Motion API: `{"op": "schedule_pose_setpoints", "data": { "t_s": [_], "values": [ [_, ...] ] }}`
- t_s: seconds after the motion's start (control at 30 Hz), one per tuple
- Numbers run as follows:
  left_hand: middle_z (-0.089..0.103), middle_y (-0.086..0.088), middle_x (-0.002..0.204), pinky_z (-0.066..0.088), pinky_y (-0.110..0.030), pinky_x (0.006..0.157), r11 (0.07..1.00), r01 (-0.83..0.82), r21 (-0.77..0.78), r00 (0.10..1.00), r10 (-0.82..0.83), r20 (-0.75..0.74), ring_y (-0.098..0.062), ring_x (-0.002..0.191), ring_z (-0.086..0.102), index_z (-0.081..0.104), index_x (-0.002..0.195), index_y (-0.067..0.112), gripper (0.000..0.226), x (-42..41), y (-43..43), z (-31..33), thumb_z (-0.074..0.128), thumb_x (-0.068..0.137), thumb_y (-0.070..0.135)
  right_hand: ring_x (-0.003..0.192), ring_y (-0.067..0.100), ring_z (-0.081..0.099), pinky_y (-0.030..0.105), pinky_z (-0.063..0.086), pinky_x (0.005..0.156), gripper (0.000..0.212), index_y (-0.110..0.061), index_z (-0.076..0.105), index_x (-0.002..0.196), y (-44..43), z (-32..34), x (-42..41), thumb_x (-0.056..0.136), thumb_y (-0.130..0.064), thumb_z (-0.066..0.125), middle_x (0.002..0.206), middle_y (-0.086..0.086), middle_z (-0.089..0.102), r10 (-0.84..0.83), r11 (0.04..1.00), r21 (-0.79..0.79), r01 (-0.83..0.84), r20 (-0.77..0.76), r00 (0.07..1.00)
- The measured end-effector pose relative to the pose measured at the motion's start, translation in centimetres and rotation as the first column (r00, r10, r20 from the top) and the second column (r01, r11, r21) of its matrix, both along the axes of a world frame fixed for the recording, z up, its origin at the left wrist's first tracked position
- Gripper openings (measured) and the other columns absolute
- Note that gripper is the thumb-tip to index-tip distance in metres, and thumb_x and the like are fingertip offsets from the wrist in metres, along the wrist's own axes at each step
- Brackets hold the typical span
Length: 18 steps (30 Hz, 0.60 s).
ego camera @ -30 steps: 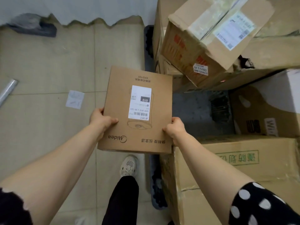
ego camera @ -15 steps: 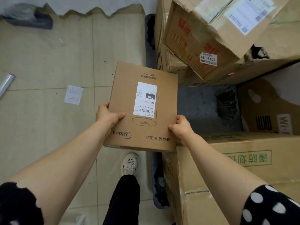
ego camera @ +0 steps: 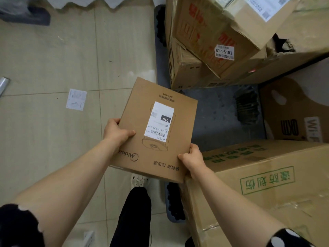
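Observation:
I hold a flat brown Midea cardboard box (ego camera: 179, 111) in front of me, over the floor and the pallet's left edge. A white shipping label with a barcode is stuck on its top face. My left hand (ego camera: 116, 130) grips the box's left edge, thumb lying on the top face. My right hand (ego camera: 192, 158) grips the near right corner, thumb on top. The box is tilted, its far end turned slightly to the right.
A dark grey pallet (ego camera: 217, 118) carries a large carton with green print (ego camera: 267, 189) at the right, a brown and white carton (ego camera: 292, 111) behind it and stacked cartons (ego camera: 222, 40) at the back. A paper slip (ego camera: 76, 99) lies on the tiled floor. My shoe (ego camera: 138, 180) is below the box.
The box has turned a little clockwise and sits lower and more to the right in view. Both hands keep the same hold on it.

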State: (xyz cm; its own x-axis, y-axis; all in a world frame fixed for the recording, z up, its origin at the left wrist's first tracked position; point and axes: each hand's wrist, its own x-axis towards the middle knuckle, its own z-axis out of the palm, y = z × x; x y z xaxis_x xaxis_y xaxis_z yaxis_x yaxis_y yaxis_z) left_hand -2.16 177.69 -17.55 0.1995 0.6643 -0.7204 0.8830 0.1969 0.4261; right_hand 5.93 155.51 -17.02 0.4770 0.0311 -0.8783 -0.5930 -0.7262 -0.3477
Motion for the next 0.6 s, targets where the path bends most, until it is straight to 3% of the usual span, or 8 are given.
{"op": "schedule_pose_setpoints", "data": {
  "t_s": [0.27, 0.43, 0.6],
  "values": [
    [0.056, -0.007, 0.127, 0.046, -0.04, 0.1, 0.999, -0.031, -0.032, 0.985, 0.036, 0.168, -0.024, 0.111, 0.058, 0.041, 0.133, 0.009, 0.074, 3.8, -1.2, -1.0, 0.082, 0.071, 0.008, 0.112, 0.023, 0.051, 0.033, 0.042, 0.091, 0.052, -0.011, 0.033, 0.139, 0.9, -0.3, 5.4, 0.092, 0.0, 0.051, 0.13, 0.009, 0.052, -0.132, 0.991, 0.044, 0.127, 0.148, 0.98],
    [0.057, -0.008, 0.126, 0.048, -0.042, 0.099, 0.992, -0.057, -0.116, 0.983, 0.076, 0.165, -0.025, 0.11, 0.059, 0.041, 0.132, 0.01, 0.071, 4.3, -3.5, -2.9, 0.08, 0.072, 0.005, 0.102, 0.017, 0.046, 0.03, 0.041, 0.086, 0.055, -0.011, 0.029, 0.142, -1.0, -1.4, 7.7, 0.093, 0.002, 0.048, 0.124, 0.006, 0.051, -0.124, 0.992, 0.03, 0.121, 0.166, 0.978],
    [0.053, -0.008, 0.134, 0.045, -0.041, 0.101, 0.982, 0.071, -0.172, 0.989, -0.046, 0.144, -0.026, 0.118, 0.054, 0.036, 0.14, 0.013, 0.073, 5.5, -5.1, -4.6, 0.074, 0.078, 0.003, 0.114, 0.024, 0.05, 0.031, 0.042, 0.09, 0.057, -0.012, 0.03, 0.143, -3.0, -3.5, 9.2, 0.091, 0.003, 0.05, 0.133, 0.01, 0.05, -0.134, 0.991, 0.001, 0.137, 0.2, 0.971]
  ]
}}
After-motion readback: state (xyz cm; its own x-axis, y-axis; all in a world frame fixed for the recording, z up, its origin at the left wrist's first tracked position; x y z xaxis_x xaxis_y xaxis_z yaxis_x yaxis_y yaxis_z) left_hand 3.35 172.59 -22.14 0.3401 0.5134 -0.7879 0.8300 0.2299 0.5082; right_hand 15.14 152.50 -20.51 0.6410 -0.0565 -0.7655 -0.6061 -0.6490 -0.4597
